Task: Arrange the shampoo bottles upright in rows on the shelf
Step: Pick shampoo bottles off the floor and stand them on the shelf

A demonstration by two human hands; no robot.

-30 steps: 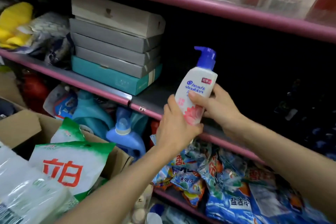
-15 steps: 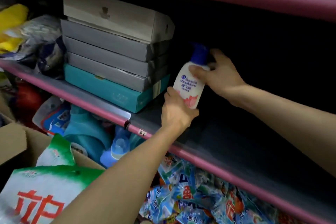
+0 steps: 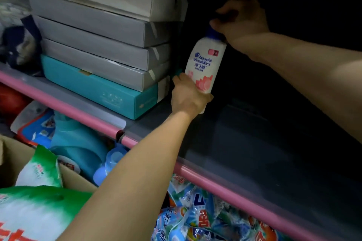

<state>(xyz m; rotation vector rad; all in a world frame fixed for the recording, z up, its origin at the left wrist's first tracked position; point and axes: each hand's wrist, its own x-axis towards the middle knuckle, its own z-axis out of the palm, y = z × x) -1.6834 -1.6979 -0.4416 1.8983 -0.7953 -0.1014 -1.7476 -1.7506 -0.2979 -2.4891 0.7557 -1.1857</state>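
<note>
One white plastic shampoo bottle (image 3: 204, 64) with blue pump, upright, left hand (image 3: 188, 98) gripping base, right hand (image 3: 239, 21) gripping pump, just beside five stacked flat boxes (image 3: 101, 41), dark grey pink-edged shelf (image 3: 254, 152) bare rightward.

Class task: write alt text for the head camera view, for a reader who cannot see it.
Two hands set a white shampoo bottle upright on a dark shelf: the left hand grips its base, the right hand holds its blue pump top. A stack of flat boxes stands just left of the bottle, and detergent bags lie below the shelf.
</note>
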